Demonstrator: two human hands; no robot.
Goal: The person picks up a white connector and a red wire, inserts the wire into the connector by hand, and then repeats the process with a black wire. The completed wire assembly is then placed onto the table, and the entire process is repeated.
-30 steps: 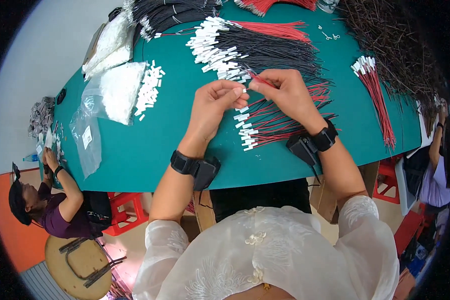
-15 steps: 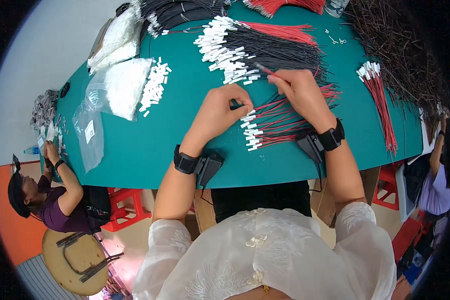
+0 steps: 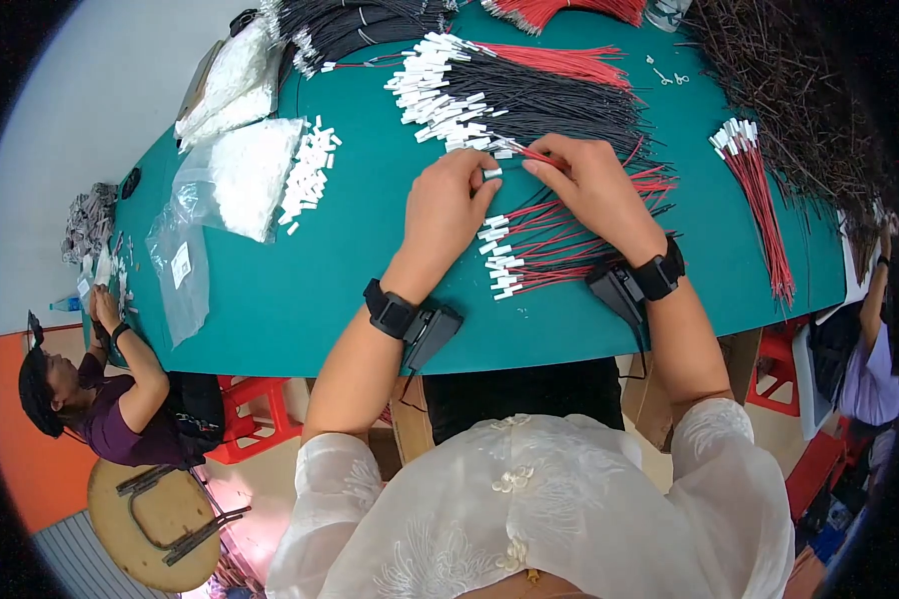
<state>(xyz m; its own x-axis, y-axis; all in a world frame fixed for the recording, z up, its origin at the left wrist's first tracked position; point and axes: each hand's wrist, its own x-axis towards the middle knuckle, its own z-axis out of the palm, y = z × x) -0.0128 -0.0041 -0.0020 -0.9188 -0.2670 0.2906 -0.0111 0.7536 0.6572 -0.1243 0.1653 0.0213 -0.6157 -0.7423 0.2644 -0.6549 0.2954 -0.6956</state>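
Note:
Between the thumb and fingers of my left hand [image 3: 448, 208] is a small white connector housing [image 3: 492, 174], with a dark wire running from it toward my right hand. My right hand [image 3: 597, 188] pinches red wires [image 3: 535, 156] whose bare ends point left, just above the housing. The two hands are close but apart. Below them lies a row of red and black wires [image 3: 559, 245] with white housings on their left ends. Beyond my fingers spreads a large pile of black wires [image 3: 544, 100] tipped with white housings.
Loose white housings [image 3: 312, 170] lie beside an open plastic bag [image 3: 255, 165] on the left. A red wire bundle [image 3: 759, 215] and a tangled brown wire heap [image 3: 789, 90] sit on the right. Another person [image 3: 110, 389] works at the green table's [image 3: 300, 299] left end.
My left hand has moved up from the near row and now holds a white housing. My right hand has come slightly left and lowered the red wire ends toward it.

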